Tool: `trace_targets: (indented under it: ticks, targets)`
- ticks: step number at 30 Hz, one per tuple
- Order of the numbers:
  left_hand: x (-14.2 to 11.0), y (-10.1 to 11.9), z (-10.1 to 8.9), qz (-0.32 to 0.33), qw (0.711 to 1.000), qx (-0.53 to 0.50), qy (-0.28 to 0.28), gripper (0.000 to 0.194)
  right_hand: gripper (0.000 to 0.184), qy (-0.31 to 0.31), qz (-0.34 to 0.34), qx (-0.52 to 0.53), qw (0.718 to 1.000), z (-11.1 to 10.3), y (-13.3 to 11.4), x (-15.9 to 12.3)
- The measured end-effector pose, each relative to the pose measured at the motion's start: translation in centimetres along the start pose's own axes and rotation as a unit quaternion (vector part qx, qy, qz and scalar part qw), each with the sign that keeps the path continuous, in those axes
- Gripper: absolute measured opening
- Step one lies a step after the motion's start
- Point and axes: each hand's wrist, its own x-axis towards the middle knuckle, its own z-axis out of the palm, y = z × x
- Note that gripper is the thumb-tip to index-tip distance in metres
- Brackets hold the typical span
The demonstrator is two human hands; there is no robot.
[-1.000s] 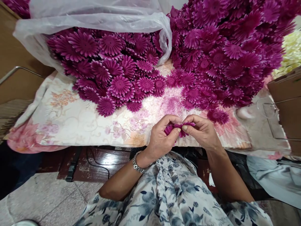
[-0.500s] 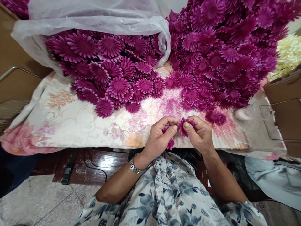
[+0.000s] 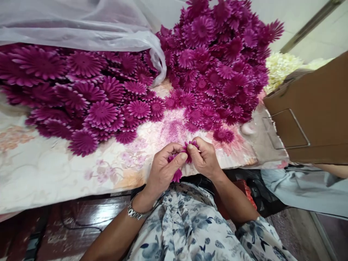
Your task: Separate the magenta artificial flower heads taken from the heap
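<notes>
Close together above the table's near edge, my two hands work with magenta artificial flower pieces. My left hand [image 3: 163, 166] is closed, with one magenta flower piece [image 3: 177, 176] showing below its thumb and partly covered by the fingers. A second magenta flower piece [image 3: 189, 156] is pinched between the thumb and fingers of my right hand [image 3: 205, 158]. The left fingertips reach this second piece's edge; whether the two pieces are joined cannot be seen. Beyond the hands, a single magenta flower [image 3: 223, 135] lies at the front of the right heap [image 3: 214, 76].
A translucent plastic bag [image 3: 89, 38] lies open over the left flower heap [image 3: 102, 114]. On the right stands a cardboard box [image 3: 323, 108] with a wire loop, pale yellow flowers [image 3: 284, 69] behind it. Magenta specks dust the floral tablecloth [image 3: 54, 177]. Grey cloth [image 3: 301, 188] shows at lower right.
The view has swung to the right, so the heaps and hands sit further left in the picture. Both hands keep hold of the flower pieces, with the right one's piece turned more edge-on.
</notes>
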Motion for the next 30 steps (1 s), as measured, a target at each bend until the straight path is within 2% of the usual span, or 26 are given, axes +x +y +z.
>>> trace_targets:
  ticks: [3,5,7,9,11,12,13,14,16,19,22,24,26,30]
  targets:
    - [0.4,0.0,0.4,0.006,0.999,0.023,0.024,0.02,0.032,0.016,-0.032,-0.022,0.999,0.3,-0.1,0.0]
    - [0.7,0.0,0.6,0.0,0.999,0.008,0.042,0.02,0.031,0.016,-0.085,-0.057,0.995,-0.2,-0.1,0.1]
    - [0.9,0.2,0.8,-0.028,0.998,-0.02,0.051,0.022,0.023,0.016,-0.148,-0.117,0.982,-1.8,0.2,0.2]
    - [1.0,0.4,0.8,-0.057,0.995,-0.037,0.068,0.023,0.02,0.054,-0.174,-0.196,0.963,-5.0,1.1,0.3]
    - [1.0,0.8,0.9,-0.07,0.992,-0.044,0.091,0.025,0.032,0.148,-0.133,-0.301,0.933,-9.2,2.6,0.3]
    - [1.1,1.0,0.9,-0.072,0.991,-0.046,0.099,0.025,0.034,0.201,-0.097,-0.368,0.903,-11.3,3.5,0.2]
    - [1.1,1.1,1.0,-0.075,0.991,-0.048,0.101,0.026,0.037,0.228,-0.053,-0.43,0.872,-13.3,4.4,0.1]
    - [1.1,1.2,1.0,-0.076,0.991,-0.05,0.1,0.026,0.039,0.216,-0.014,-0.482,0.849,-15.1,5.3,0.1]
    - [1.2,1.3,1.2,-0.079,0.992,-0.049,0.091,0.026,0.036,0.141,0.018,-0.538,0.831,-17.3,6.8,0.0]
    - [1.4,1.1,1.6,-0.078,0.993,-0.04,0.079,0.026,0.027,0.015,0.022,-0.544,0.839,-18.1,7.6,0.4]
    - [1.6,1.0,1.9,-0.079,0.993,-0.04,0.074,0.026,0.026,-0.026,0.043,-0.535,0.843,-17.5,7.5,1.2]
    - [1.6,0.9,2.0,-0.077,0.993,-0.04,0.074,0.025,0.025,-0.027,0.053,-0.531,0.845,-17.6,7.5,1.5]
    - [1.6,0.9,2.0,-0.071,0.994,-0.038,0.08,0.024,0.023,-0.012,0.028,-0.517,0.855,-18.1,7.5,1.3]
    - [1.4,0.9,1.9,-0.061,0.994,-0.046,0.08,0.021,0.025,0.11,-0.059,-0.487,0.865,-19.4,7.0,0.1]
